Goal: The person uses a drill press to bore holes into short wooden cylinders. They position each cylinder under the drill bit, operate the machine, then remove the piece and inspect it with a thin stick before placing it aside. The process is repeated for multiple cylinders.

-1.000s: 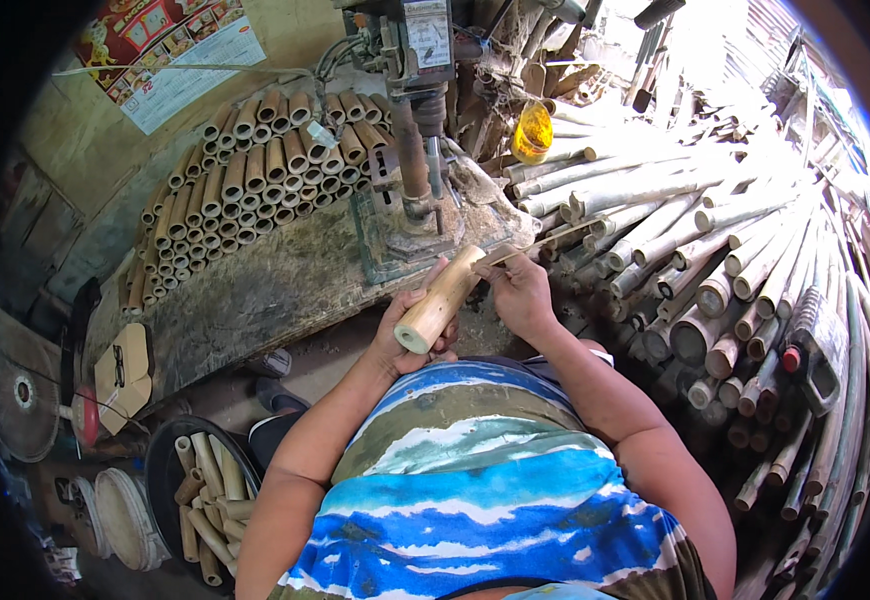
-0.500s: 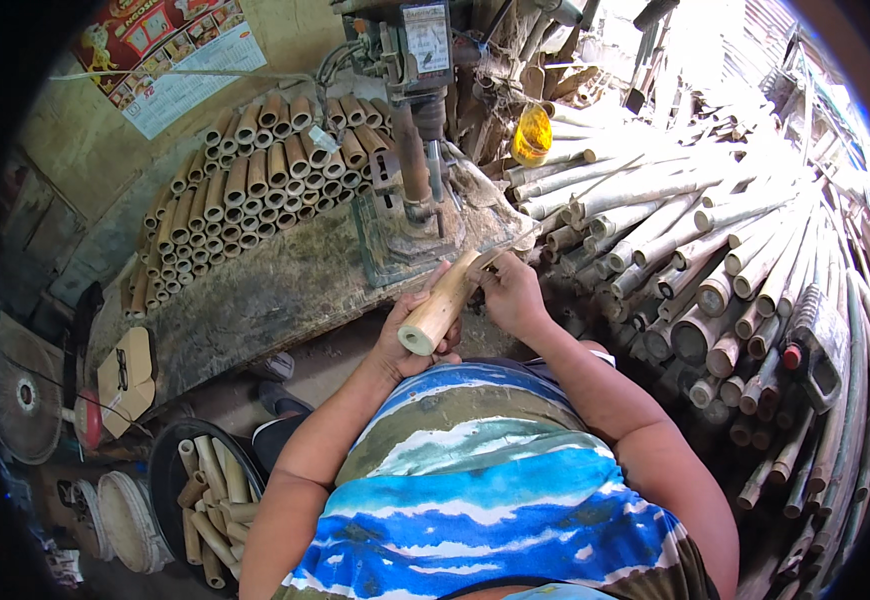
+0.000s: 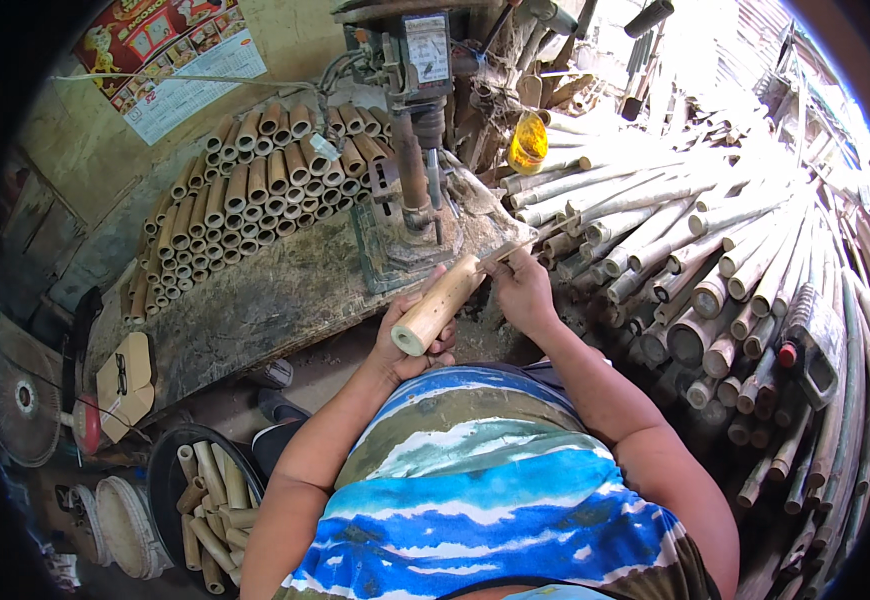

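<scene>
Plainly, left hand (image 3: 392,340) grips bamboo tube (image 3: 439,308); calendar (image 3: 190,88), machine label (image 3: 427,50) bear print.

The person wears a shirt (image 3: 495,480) patterned in wavy, irregular bands running across the body: bright blue streaked with white, turquoise, a ragged stripe of white and pale green, then muddy olive, with blue and white again along the far edge. Brown-olive patches mark its lower corners, and small dark blotches speckle the blue. The arms (image 3: 645,440) are bare as far as they show, and so are the left hand (image 3: 392,337) and right hand (image 3: 525,292). Dark legwear (image 3: 272,445) with a narrow white edge peeks out beyond the shirt.
</scene>
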### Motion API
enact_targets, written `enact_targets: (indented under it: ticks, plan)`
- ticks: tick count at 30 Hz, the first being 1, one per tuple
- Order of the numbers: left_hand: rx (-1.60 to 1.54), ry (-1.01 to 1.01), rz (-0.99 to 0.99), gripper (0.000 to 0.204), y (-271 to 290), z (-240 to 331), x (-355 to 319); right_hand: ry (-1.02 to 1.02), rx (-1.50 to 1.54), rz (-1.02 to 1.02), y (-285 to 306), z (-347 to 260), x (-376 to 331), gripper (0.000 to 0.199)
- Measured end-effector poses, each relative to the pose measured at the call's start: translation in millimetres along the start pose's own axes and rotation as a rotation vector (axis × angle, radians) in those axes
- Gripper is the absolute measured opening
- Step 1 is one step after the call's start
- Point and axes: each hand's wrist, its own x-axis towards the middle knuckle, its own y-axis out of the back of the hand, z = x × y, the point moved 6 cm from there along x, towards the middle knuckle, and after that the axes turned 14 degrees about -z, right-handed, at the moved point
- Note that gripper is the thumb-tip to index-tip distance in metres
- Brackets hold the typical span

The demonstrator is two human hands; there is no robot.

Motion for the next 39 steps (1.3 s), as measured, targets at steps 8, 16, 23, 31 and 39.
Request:
enact_targets:
  ticks: [8,16,23,31,39]
  plan:
    - [0.035,0.008,0.046,0.062,6,1,-4,0.038,-0.023,-0.004,-4,14,3,0.009]
    - [0.018,0.021,0.007,0.062,4,-1,-2,0.001,0.029,-0.006,-1,18,4,0.009]
    - [0.012,0.018,-0.01,0.063,2,-1,-1,-0.005,-0.027,-0.027,-1,17,1,0.011]
    - [0.031,0.018,-0.012,0.062,5,-1,0,-0.024,0.011,-0.028,-5,23,1,0.01]
    - [0.02,0.018,-0.001,0.062,3,-1,-1,0.037,0.033,-0.029,-6,23,0,0.009]
